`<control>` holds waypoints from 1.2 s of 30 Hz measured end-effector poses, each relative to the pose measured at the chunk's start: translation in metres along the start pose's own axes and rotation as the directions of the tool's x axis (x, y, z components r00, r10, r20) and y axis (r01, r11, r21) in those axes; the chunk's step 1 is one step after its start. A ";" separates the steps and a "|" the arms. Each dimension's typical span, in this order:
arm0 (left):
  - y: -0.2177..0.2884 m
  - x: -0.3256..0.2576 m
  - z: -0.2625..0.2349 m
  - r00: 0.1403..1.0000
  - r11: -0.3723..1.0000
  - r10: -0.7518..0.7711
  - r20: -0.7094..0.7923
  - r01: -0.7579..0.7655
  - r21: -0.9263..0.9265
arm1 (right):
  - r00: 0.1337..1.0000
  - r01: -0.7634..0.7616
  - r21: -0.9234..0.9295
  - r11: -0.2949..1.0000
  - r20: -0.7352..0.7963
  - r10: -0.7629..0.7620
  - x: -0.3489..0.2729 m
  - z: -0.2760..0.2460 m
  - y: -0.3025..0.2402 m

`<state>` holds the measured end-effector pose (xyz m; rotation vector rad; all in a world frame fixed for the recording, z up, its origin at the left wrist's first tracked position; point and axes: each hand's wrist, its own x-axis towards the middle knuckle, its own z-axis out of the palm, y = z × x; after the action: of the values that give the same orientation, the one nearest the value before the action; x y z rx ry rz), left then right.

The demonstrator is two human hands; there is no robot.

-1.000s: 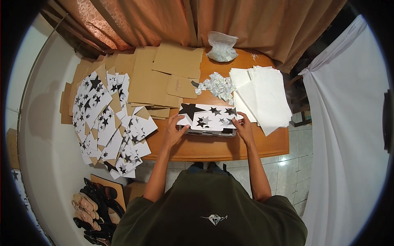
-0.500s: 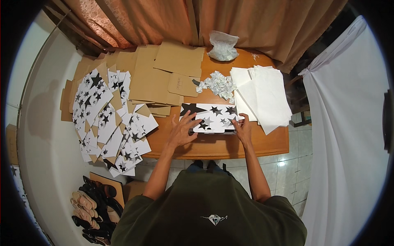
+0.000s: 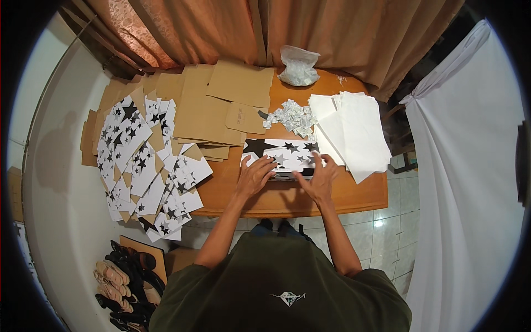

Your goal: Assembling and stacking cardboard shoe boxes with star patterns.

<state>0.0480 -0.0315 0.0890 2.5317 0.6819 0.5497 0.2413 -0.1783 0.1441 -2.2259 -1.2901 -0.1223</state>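
A white cardboard box (image 3: 285, 152) printed with black and grey stars sits near the table's front edge, its lid lying over the top. My left hand (image 3: 255, 176) rests at the box's front left corner, fingers stretched over the lid's edge. At the front right corner is my right hand (image 3: 319, 178), its thumb spread apart from the fingers and pointing along the front side. Both hands touch the box without wrapping round it. My fingers partly hide its front.
Star-printed box sheets (image 3: 149, 166) heap at the left, beside stacked brown cardboard (image 3: 202, 105). Small white packets (image 3: 293, 117) lie behind the box, with a plastic bag (image 3: 299, 66) farther back. White paper sheets (image 3: 359, 133) are at right. Shoes (image 3: 119, 282) stand lower left.
The lid's front edge now sits tucked lower against the box front. My left hand has come to the front left corner; my right hand has moved nearer and left, its thumb spreading out.
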 end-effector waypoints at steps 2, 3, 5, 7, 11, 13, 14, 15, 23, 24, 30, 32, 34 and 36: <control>0.001 0.004 -0.002 0.999 1.000 0.021 -0.042 -0.021 0.002 | 0.982 0.174 0.025 0.984 0.069 -0.175 0.005 0.004 0.006; 0.001 0.007 -0.003 0.998 0.999 0.036 -0.048 -0.036 0.000 | 0.930 0.336 0.059 0.940 0.135 -0.341 0.007 0.006 0.009; 0.002 0.011 -0.007 0.997 0.999 0.053 -0.056 -0.053 0.001 | 0.935 0.347 0.102 0.932 0.041 -0.352 0.010 0.021 0.010; 0.002 0.015 -0.010 0.999 0.999 0.038 -0.037 -0.038 0.008 | 0.896 0.442 0.136 0.887 -0.027 -0.443 0.015 0.034 0.017; 0.012 0.026 -0.024 0.999 0.999 0.032 -0.035 -0.033 -0.030 | 0.867 0.499 0.181 0.848 -0.120 -0.484 0.026 0.037 0.017; 0.013 0.031 -0.026 0.998 0.998 -0.013 -0.065 0.009 -0.065 | 0.855 0.518 0.199 0.832 -0.141 -0.499 0.029 0.038 0.015; 0.010 0.032 -0.025 0.998 0.998 -0.012 -0.069 0.008 -0.062 | 0.853 0.521 0.199 0.830 -0.144 -0.501 0.030 0.040 0.016; 0.008 0.033 -0.023 0.998 0.999 0.021 -0.058 -0.023 -0.026 | 0.848 0.530 0.198 0.825 -0.161 -0.506 0.030 0.042 0.016; 0.003 0.036 -0.014 0.984 0.993 0.116 -0.135 -0.113 0.033 | 0.864 0.504 0.216 0.836 -0.098 -0.495 0.031 0.031 0.007; 0.001 0.035 -0.012 0.983 0.994 0.109 -0.145 -0.106 0.028 | 0.885 0.466 0.249 0.849 -0.105 -0.454 0.034 0.021 -0.002; 0.003 0.032 -0.005 0.995 0.996 0.085 -0.054 -0.085 0.008 | 0.906 0.395 0.208 0.895 0.071 -0.417 0.025 0.045 0.034; 0.001 0.027 0.000 0.997 0.997 0.077 -0.015 -0.077 0.020 | 0.892 0.412 0.188 0.892 0.115 -0.436 0.019 0.051 0.037; -0.002 0.020 0.006 0.996 0.994 0.088 0.012 -0.089 0.060 | 0.890 0.420 0.167 0.892 0.115 -0.440 0.013 0.055 0.035; -0.003 0.014 0.012 0.996 0.994 0.091 0.015 -0.092 0.066 | 0.883 0.437 0.169 0.884 0.109 -0.457 0.006 0.062 0.038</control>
<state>0.0642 -0.0251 0.0816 2.6372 0.5919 0.5510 0.2642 -0.1567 0.0783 -1.8094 -1.8224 -0.0388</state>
